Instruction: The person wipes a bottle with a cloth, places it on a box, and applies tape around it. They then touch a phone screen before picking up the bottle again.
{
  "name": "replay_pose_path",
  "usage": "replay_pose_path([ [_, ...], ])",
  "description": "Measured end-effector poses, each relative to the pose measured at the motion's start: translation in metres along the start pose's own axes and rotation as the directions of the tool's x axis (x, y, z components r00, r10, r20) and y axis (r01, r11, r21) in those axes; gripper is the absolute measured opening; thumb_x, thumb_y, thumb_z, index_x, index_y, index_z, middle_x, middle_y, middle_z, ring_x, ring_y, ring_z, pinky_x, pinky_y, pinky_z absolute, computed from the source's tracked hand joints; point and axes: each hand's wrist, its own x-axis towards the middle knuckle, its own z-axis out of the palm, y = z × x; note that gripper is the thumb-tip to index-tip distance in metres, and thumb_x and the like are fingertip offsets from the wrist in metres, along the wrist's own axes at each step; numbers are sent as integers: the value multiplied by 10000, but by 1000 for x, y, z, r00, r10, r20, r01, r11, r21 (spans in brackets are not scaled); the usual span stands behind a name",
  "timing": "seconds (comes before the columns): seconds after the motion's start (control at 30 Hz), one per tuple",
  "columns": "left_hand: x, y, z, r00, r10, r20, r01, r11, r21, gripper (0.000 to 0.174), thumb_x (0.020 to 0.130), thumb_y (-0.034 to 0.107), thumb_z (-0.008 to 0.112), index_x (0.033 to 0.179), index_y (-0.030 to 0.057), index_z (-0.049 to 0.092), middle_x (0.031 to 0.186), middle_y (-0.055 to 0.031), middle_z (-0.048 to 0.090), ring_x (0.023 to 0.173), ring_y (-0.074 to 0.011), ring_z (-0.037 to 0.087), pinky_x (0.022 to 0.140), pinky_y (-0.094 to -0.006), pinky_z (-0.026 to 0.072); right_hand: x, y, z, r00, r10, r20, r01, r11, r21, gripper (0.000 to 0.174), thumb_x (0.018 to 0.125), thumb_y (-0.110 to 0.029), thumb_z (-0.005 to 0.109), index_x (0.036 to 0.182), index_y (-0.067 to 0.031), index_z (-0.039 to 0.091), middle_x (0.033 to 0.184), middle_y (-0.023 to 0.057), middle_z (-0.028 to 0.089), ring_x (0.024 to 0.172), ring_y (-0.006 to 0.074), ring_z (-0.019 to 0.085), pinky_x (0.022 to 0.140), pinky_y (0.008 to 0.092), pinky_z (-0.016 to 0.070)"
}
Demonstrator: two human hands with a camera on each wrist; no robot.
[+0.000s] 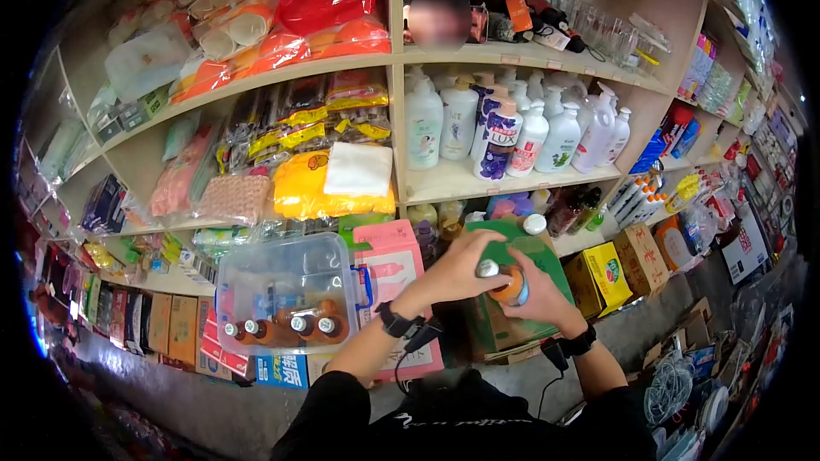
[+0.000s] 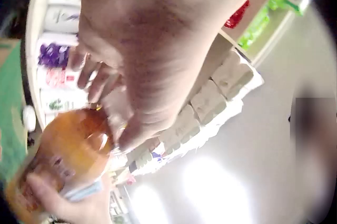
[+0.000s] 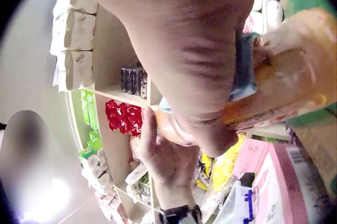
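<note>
A bottle of orange drink (image 1: 510, 286) with a white cap is tilted between both hands, over a green box. My right hand (image 1: 542, 290) grips its body, fingers wrapped round it. Something light blue (image 3: 245, 68) shows between that hand and the bottle. At the neck and cap, my left hand (image 1: 461, 265) holds the bottle's top end; the thumb side closes on the neck in the left wrist view. Beyond the hands, a white-capped container (image 1: 535, 224) stands by the green box (image 1: 547, 260).
Left of the hands, a clear plastic bin (image 1: 290, 248) holds several white-capped bottles (image 1: 299, 329). A pink box (image 1: 401, 269) is between bin and hands. Shelves ahead carry pump bottles (image 1: 495, 132) and packaged goods. A yellow box (image 1: 602, 277) is on the right.
</note>
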Motion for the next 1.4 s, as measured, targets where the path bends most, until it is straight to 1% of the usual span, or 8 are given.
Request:
replay_pose_path([
  [0.07,-7,7,-24,998,-53,-32,59,977,205,470,895,252,822,1278,41,650,1325,-172,648,1308,-351,590,1117,-446,449,-2,25,-1,995,-48,86,73,943,-325,1086,704,-255,915,1605,-42,347,1269,275,672,1158,452,677,1005,491,560],
  [0.13,-16,5,-40,986,-48,163,-84,698,711,490,847,302,838,1220,35,664,1226,-161,670,1223,-351,625,1069,-449,470,-2,36,-2,989,-56,137,111,891,-441,1087,697,-245,915,1602,-40,349,1245,281,676,1136,456,676,998,497,559],
  [0.27,-26,13,-24,951,-65,303,-157,740,654,472,824,331,843,1151,41,665,1104,-143,694,1155,-325,642,1036,-416,468,1,48,-2,966,-44,253,185,803,-566,1037,694,-223,913,1563,-1,392,1184,276,690,1126,434,675,997,488,551],
  [0.5,-23,-31,46,954,84,289,-227,831,507,822,749,424,914,1367,10,567,1367,-169,587,1213,-374,619,1122,-479,446,5,63,0,932,-229,281,349,777,-523,895,675,-282,935,1392,64,525,1159,251,685,1109,412,676,977,461,562],
  [0.8,-29,-57,78,965,-183,190,84,896,436,1102,642,507,958,1512,14,494,1357,-223,645,1197,-425,663,1017,-481,547,-2,73,1,892,-416,175,447,758,-475,852,681,-375,946,1312,53,566,1163,222,688,1099,381,684,992,458,555],
  [1.03,-16,-57,86,934,-272,232,148,885,442,1261,620,557,952,1639,116,354,1313,-249,670,1205,-426,662,999,-471,550,-11,79,-6,966,-252,59,246,829,-503,948,657,-438,964,1381,7,544,1147,193,713,1072,374,710,943,450,572],
  [1.2,-15,-69,87,954,-149,260,8,880,474,1008,666,611,926,1416,21,603,1241,-188,698,1117,-392,689,955,-445,566,-12,90,0,983,-179,-45,131,851,-508,955,608,-497,977,1325,-14,571,1088,175,726,1002,374,734,864,466,599],
  [1.4,-23,-65,89,978,-96,185,-9,866,499,926,688,601,917,1352,25,629,1224,-164,707,1082,-372,700,919,-432,579,-7,93,-3,972,-229,51,221,820,-528,885,610,-529,969,1246,-31,606,1035,162,726,968,365,746,841,450,611],
])
